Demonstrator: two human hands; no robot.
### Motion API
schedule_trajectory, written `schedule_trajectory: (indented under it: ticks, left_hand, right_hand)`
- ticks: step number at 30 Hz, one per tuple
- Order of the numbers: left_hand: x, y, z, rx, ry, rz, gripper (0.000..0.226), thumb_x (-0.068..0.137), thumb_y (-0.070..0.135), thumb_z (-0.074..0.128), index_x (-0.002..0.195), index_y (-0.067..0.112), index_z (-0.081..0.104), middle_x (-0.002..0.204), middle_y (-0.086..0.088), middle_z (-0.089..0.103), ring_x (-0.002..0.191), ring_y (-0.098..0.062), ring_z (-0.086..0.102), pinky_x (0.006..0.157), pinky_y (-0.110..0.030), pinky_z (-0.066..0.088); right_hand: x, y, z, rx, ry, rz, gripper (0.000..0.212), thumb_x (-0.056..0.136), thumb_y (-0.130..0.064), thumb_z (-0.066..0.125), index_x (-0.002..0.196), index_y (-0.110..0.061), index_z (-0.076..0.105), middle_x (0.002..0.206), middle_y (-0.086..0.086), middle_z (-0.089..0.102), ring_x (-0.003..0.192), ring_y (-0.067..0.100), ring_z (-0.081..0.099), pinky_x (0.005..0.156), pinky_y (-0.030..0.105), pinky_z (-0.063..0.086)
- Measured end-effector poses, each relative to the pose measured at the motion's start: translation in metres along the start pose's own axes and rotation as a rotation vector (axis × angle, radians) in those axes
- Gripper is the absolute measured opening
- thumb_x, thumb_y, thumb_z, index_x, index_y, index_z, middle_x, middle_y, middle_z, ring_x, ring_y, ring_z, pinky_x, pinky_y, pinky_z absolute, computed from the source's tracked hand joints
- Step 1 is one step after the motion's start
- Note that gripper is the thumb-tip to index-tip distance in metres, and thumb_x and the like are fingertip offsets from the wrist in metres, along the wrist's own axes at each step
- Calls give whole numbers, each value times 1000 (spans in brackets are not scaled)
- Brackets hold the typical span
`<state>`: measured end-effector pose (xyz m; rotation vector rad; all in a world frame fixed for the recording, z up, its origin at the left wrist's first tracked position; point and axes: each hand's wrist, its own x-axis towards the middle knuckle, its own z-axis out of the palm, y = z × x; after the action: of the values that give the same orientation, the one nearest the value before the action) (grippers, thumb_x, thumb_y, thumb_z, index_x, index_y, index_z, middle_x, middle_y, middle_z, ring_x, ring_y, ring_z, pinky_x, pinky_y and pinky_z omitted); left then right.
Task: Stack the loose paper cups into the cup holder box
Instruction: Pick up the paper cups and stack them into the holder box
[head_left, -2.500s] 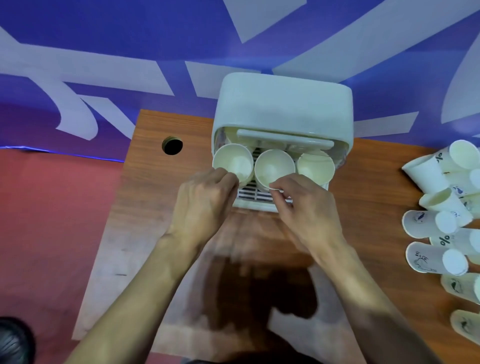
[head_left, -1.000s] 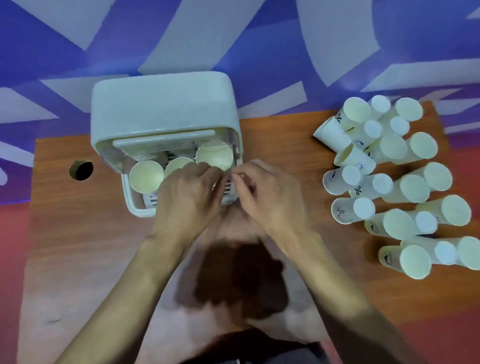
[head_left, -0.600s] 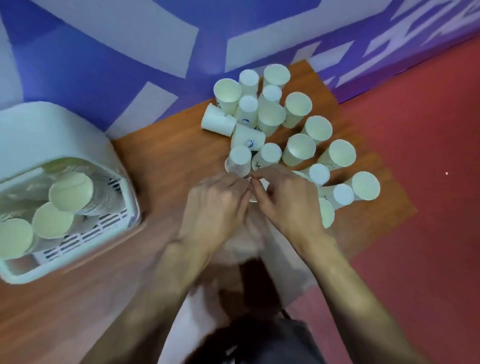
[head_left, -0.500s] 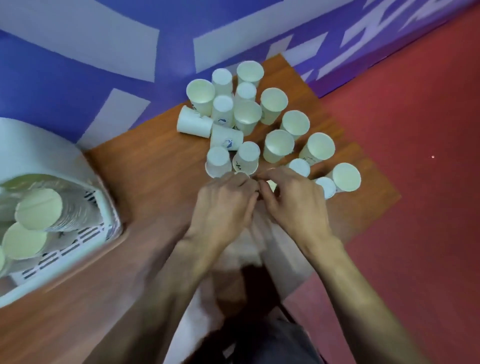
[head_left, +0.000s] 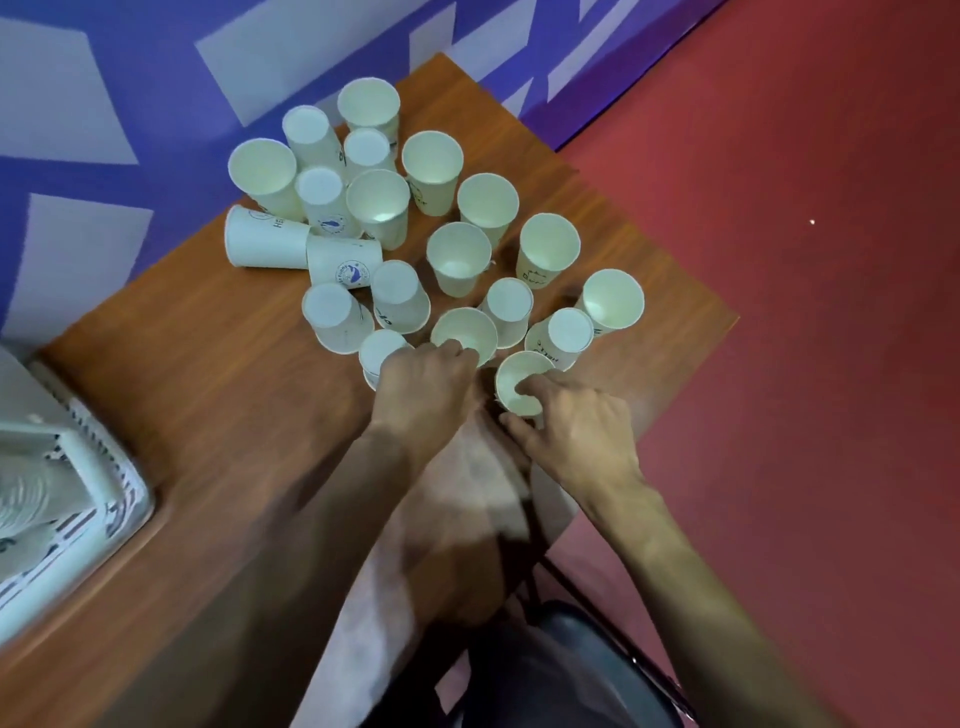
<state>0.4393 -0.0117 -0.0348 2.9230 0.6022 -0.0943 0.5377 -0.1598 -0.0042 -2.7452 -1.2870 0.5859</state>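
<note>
On the right half of a brown wood-grain laminate table (head_left: 208, 395), the loose paper cups (head_left: 457, 254) sit in a tight cluster. They are pale cream tapered cylinders with matte walls and thin rolled rims. Some stand mouth up, some are flipped with the flat round base up. Two lie on their sides at the far left of the bunch, and one side-lying cup (head_left: 345, 262) has a round blue print. Several others carry small dark lettering, too blurred to read.

The left hand (head_left: 423, 387) is knuckles up, fingers curled, with the tips on the near rim of an open cup (head_left: 464, 332). Its palm side covers part of an inverted cup (head_left: 382, 353). The thumb is hidden, so I cannot tell if it really grips.

The right hand (head_left: 576, 426) pinches the front cup (head_left: 522, 382): a fingertip dips inside the mouth and the thumb sits against the outer wall on the near side. That cup is upright, at the table's near edge, just beside the open cup.

The cup holder box (head_left: 78, 467) is at the left frame edge, well apart from the cluster. It is white moulded plastic with rounded corners and a slotted front, motion-blurred. Ribbed stacked rims show inside.

A blue-purple wall (head_left: 156, 104) with pale angular patches stands behind, and a flat red floor (head_left: 779, 338) lies to the right.
</note>
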Motion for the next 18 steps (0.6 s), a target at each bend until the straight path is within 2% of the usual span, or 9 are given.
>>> schedule_trajectory:
  ticks: [3,8,11,13,16,18]
  left_hand:
    - [-6,0,2,83,-68,-33,25,56,8,84,61,21,63,56,2,54,46,-22,53,50,-24,16]
    - [-12,6,-1,105,-62,-41,27,51,8,83,56,23,60,53,4,52,45,-20,51,51,-25,16]
    - [-18,12,-3,80,0,-43,28,53,11,84,54,22,58,52,2,50,44,-20,49,52,-26,18]
    - [-23,13,-7,36,68,-54,32,55,10,83,53,21,54,51,1,48,43,-22,46,52,-26,18]
    - [-33,13,-20,-22,162,-78,34,58,8,84,54,18,52,52,-1,48,44,-26,47,52,-27,20]
    - [-43,9,-34,-34,202,-115,30,64,10,83,56,18,55,54,-2,51,46,-28,50,52,-28,21]
  right_hand:
    - [3,-2,11,12,-41,-8,31,92,-48,58,114,-26,64,112,-8,67,101,23,66,75,36,49]
    - [7,-4,20,-19,-17,3,20,94,-39,55,101,-24,66,97,-3,68,90,30,67,66,35,47]
    - [4,-5,17,-38,10,-5,21,95,-38,53,84,-21,61,84,1,64,80,32,64,58,33,35]
    - [-2,-8,12,-35,46,-13,22,93,-37,51,80,-21,59,80,1,63,76,32,63,56,32,33]
    - [-12,-19,-1,-30,132,-23,32,88,-43,40,79,-20,60,77,-1,64,70,30,62,54,32,41]
    - [-17,-29,-10,-58,168,-34,26,88,-39,45,82,-21,63,79,-2,65,69,28,63,54,33,46]
